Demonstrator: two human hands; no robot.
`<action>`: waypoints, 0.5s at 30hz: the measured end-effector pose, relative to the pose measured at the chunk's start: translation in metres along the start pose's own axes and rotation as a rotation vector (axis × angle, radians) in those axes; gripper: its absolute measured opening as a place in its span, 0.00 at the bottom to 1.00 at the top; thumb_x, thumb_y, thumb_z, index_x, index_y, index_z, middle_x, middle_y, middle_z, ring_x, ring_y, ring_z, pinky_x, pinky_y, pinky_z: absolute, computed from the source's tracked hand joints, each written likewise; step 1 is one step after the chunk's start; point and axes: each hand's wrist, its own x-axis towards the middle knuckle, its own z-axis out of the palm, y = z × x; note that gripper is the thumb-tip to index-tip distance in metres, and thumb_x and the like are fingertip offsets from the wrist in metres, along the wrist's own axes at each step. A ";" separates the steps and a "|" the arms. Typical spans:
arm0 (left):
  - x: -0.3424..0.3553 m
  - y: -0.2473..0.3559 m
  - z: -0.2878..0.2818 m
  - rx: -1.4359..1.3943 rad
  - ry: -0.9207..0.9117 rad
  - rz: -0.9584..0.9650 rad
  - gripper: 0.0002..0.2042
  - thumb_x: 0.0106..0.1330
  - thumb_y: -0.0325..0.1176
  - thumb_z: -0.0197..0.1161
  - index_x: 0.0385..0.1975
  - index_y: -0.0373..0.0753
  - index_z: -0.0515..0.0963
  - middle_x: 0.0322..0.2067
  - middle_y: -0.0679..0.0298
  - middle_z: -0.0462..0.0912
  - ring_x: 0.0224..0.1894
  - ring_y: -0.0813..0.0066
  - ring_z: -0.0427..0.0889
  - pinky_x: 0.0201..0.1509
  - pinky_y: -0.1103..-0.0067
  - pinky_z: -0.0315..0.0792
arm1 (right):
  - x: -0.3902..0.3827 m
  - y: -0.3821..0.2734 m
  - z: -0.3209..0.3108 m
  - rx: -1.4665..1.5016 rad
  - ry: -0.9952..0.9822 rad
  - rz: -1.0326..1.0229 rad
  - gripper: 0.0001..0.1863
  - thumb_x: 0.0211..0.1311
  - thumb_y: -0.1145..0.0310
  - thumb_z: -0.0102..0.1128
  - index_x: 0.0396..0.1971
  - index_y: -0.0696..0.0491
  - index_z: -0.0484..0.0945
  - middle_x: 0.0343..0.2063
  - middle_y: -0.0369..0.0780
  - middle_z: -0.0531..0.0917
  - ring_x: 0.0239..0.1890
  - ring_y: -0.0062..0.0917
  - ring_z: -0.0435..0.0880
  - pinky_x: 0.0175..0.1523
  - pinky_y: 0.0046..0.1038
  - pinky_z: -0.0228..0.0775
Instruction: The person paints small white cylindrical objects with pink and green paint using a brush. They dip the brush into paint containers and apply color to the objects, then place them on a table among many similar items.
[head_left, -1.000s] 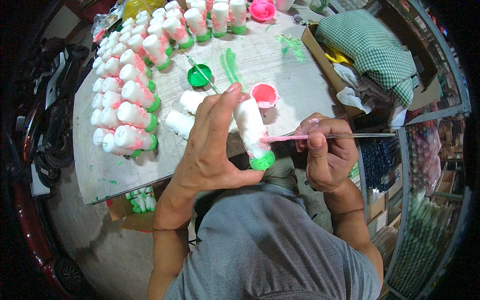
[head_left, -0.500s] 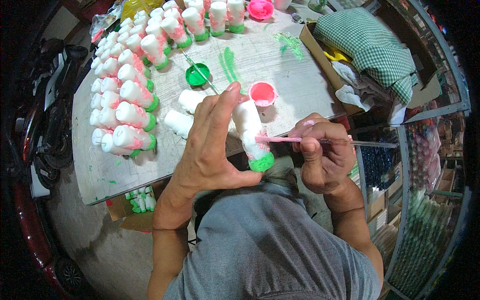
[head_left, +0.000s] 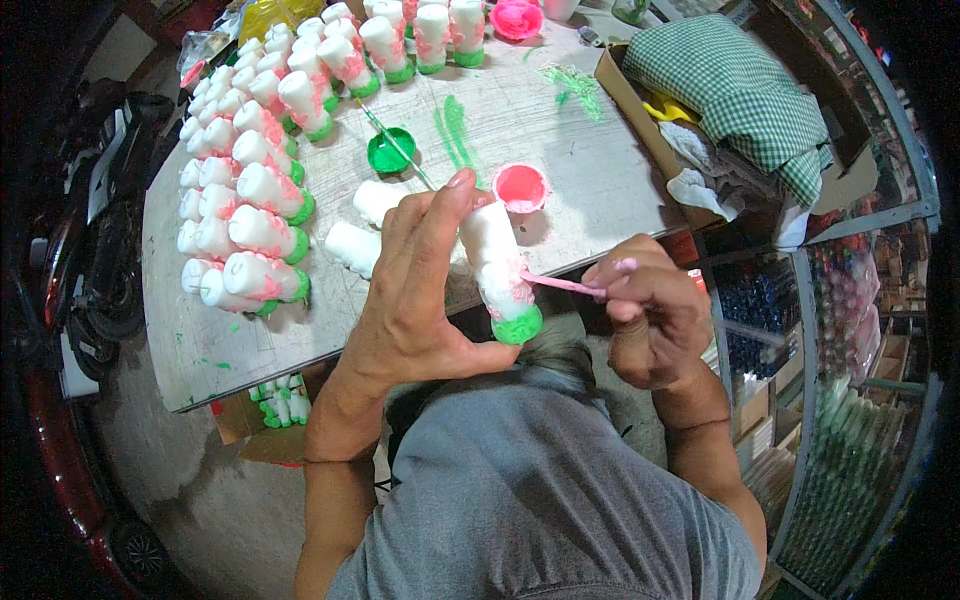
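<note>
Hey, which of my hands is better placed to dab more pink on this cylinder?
Probably your right hand: it holds the pink-coated brush, its tip against the cylinder. Your left hand is busy holding the cylinder by its ends.

A white, partly pink candle [head_left: 488, 245], green at its lower end, tilts with a pink-coated brush [head_left: 566, 285] touching its side.

The candle [head_left: 487, 238] looks waxy, smooth above, rough at its pink patches; at two o'clock, matt cloth [head_left: 735, 105] overhangs a cardboard box [head_left: 632, 125].
</note>
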 end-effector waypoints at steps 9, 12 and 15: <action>-0.001 0.005 -0.002 0.021 -0.047 -0.001 0.61 0.34 0.30 0.82 0.75 0.33 0.51 0.57 0.43 0.78 0.60 0.47 0.79 0.66 0.60 0.71 | 0.004 0.006 0.003 0.139 0.165 0.261 0.09 0.76 0.67 0.57 0.42 0.58 0.70 0.29 0.43 0.79 0.27 0.21 0.73 0.32 0.23 0.68; -0.001 0.007 -0.002 0.027 -0.048 -0.005 0.61 0.34 0.29 0.81 0.74 0.33 0.51 0.57 0.43 0.78 0.60 0.47 0.79 0.66 0.60 0.71 | 0.004 0.000 0.005 0.154 0.138 0.130 0.06 0.71 0.77 0.62 0.41 0.63 0.75 0.30 0.44 0.85 0.30 0.25 0.83 0.35 0.26 0.75; 0.000 0.008 0.000 0.077 -0.036 0.023 0.60 0.35 0.29 0.81 0.74 0.33 0.51 0.59 0.43 0.77 0.60 0.48 0.79 0.66 0.60 0.71 | 0.003 0.002 0.006 -0.006 0.121 0.066 0.05 0.69 0.80 0.62 0.40 0.63 0.75 0.31 0.46 0.84 0.30 0.28 0.83 0.34 0.28 0.75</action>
